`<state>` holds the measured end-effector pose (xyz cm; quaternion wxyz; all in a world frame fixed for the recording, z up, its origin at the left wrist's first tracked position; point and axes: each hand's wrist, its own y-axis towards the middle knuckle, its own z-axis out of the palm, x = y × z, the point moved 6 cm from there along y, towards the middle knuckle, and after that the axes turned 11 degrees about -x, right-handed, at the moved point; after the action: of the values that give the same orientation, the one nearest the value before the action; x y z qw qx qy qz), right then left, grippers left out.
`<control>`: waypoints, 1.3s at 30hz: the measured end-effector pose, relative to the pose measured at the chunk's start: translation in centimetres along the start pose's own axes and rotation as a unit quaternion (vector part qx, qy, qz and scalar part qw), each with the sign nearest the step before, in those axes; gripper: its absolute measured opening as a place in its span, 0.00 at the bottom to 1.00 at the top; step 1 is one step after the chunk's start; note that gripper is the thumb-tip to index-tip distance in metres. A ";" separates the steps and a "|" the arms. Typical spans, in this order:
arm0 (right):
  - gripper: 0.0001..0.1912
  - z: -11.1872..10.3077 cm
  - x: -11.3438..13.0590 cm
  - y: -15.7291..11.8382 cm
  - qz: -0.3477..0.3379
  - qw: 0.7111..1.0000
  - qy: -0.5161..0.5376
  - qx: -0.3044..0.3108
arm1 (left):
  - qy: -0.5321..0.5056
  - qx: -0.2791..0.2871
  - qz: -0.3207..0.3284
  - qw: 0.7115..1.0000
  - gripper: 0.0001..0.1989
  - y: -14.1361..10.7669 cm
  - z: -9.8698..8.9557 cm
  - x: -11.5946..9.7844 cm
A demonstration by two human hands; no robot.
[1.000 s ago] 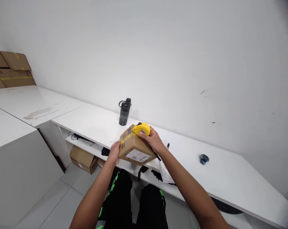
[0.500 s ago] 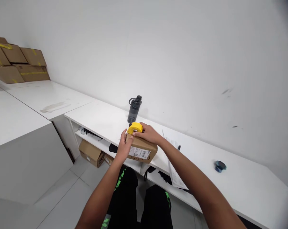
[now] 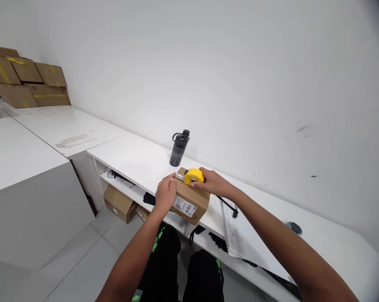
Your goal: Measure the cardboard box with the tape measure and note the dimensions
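Observation:
A yellow tape measure (image 3: 194, 176) rests over the top of a small brown cardboard box (image 3: 192, 193), and my right hand (image 3: 214, 183) is closed around its right side. A short length of its metal blade (image 3: 179, 176) is out, running left along the box top to the box's left edge. There my left hand (image 3: 166, 193) grips the left end of the box, its fingertips at the blade's end; the exact hold on the blade is hidden. A white printed label (image 3: 185, 205) shows on the box's near side.
Behind the box a dark bottle (image 3: 179, 149) stands on the white counter (image 3: 136, 155) by the wall. Printed papers (image 3: 236, 235) and a dark pen-like object (image 3: 235, 213) lie to the right, with a small teal-and-black object (image 3: 294, 227) farther along. Below is a shelf with an open carton (image 3: 118, 203).
My right hand has moved right with the tape measure, away from my left hand. A short stretch of blade now shows between them on the box top.

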<state>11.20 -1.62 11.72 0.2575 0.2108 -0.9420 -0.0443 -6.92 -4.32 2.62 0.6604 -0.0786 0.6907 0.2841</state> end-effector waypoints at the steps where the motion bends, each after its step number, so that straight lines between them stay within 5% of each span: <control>1: 0.18 -0.5 -0.8 -0.9 0.016 1.000 0.001 0.000 | 0.009 0.002 0.007 1.000 0.17 0.2 0.0 0.0; 7: 0.23 -2.2 -5.9 -6.8 0.108 0.993 0.055 -0.002 | 0.080 0.016 0.045 0.996 0.20 0.8 0.7 0.4; 11: 0.35 -2.1 -7.0 -9.0 0.131 0.984 0.106 -0.060 | 0.071 0.015 0.037 0.997 0.19 1.1 1.3 0.8; 23: 0.30 -2.6 -5.7 -9.1 0.072 0.995 -0.045 -0.056 | 0.046 0.006 0.005 0.999 0.19 1.0 1.3 0.5; 39: 0.25 -2.3 -6.0 -10.0 0.080 0.996 -0.039 -0.032 | 0.029 0.000 -0.002 1.000 0.19 0.9 1.3 0.6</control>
<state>20.74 -8.17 8.96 0.2304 0.1245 -0.9631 -0.0622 -6.33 -2.75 2.36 0.6404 -0.0883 0.7095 0.2804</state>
